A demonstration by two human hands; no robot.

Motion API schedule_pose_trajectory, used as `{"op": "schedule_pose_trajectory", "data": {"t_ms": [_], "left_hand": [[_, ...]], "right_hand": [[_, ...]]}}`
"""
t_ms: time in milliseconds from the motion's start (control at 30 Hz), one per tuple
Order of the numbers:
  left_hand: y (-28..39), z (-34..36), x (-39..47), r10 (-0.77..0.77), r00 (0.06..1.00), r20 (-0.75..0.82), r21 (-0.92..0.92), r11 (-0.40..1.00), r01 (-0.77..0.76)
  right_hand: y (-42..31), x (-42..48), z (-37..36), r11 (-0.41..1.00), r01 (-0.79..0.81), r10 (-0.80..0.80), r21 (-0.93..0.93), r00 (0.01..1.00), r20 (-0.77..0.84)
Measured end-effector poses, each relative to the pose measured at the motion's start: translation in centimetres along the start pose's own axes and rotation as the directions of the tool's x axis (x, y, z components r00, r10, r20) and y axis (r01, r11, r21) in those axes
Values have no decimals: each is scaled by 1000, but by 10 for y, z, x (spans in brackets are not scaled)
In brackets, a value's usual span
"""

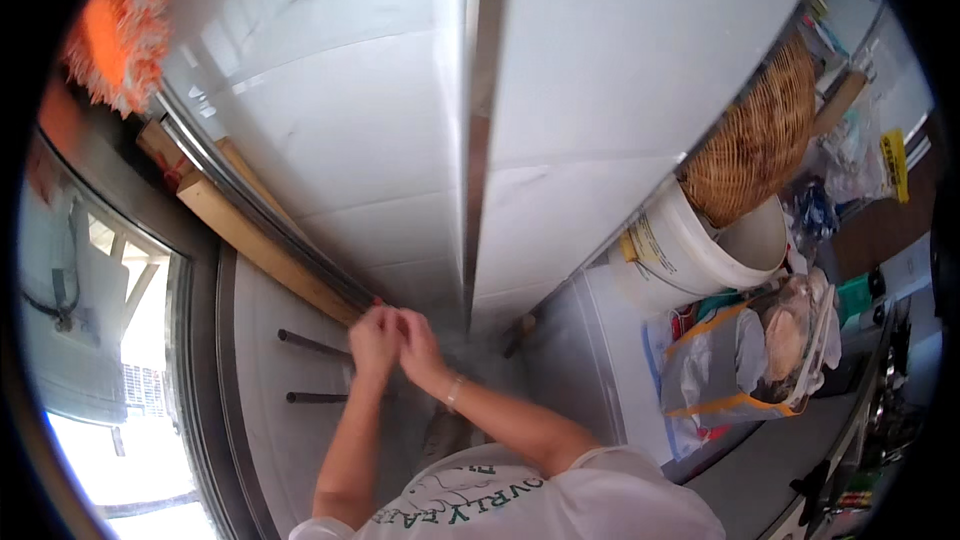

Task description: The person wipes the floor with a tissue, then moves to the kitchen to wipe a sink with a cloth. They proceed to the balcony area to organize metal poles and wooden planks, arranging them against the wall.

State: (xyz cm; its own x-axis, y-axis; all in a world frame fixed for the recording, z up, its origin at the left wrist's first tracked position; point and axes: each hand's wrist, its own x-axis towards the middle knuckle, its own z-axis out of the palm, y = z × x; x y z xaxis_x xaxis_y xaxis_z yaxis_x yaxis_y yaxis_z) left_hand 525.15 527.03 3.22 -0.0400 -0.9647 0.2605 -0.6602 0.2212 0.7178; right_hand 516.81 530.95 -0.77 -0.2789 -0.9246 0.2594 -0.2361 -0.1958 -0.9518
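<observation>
My left hand (373,341) and my right hand (421,351) meet in front of my body, fingers curled and touching. A shiny metal pole (262,206) slants down from the upper left to my left hand, which appears closed around its lower end. At the pole's upper end is an orange and white fluffy mop head (124,37). A small red bit shows at the fingertips. The right hand's fingers are bent against the left; what lies between them is hidden. A bracelet circles the right wrist.
Wooden boards (262,251) lean behind the pole. White tiled walls (375,127) rise ahead. Two dark rods (315,397) stick out at left, near a bright window (150,315). On the right stand a white plastic bucket (705,247), a wicker basket (757,135) and a filled bag (712,367).
</observation>
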Motion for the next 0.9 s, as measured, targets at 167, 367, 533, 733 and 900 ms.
{"op": "schedule_pose_trajectory", "data": {"t_ms": [167, 367, 533, 733, 900], "left_hand": [[-3, 63, -63, -167, 805, 569, -122, 951, 283], [18, 116, -101, -165, 624, 764, -40, 953, 301], [17, 149, -124, -269, 558, 785, 43, 922, 385], [9, 157, -143, -447, 314, 838, -45, 516, 856], [-16, 136, -168, -285, 570, 771, 64, 925, 375]], "right_hand": [[83, -64, -93, 883, -447, 431, -145, 893, -128], [197, -62, -157, 699, -512, 361, -500, 855, -372], [225, -21, -165, 616, -590, 481, -521, 806, -345], [244, -51, -178, 576, -662, 614, -479, 738, -281], [141, -116, -179, 678, -552, 561, -486, 815, -143]]}}
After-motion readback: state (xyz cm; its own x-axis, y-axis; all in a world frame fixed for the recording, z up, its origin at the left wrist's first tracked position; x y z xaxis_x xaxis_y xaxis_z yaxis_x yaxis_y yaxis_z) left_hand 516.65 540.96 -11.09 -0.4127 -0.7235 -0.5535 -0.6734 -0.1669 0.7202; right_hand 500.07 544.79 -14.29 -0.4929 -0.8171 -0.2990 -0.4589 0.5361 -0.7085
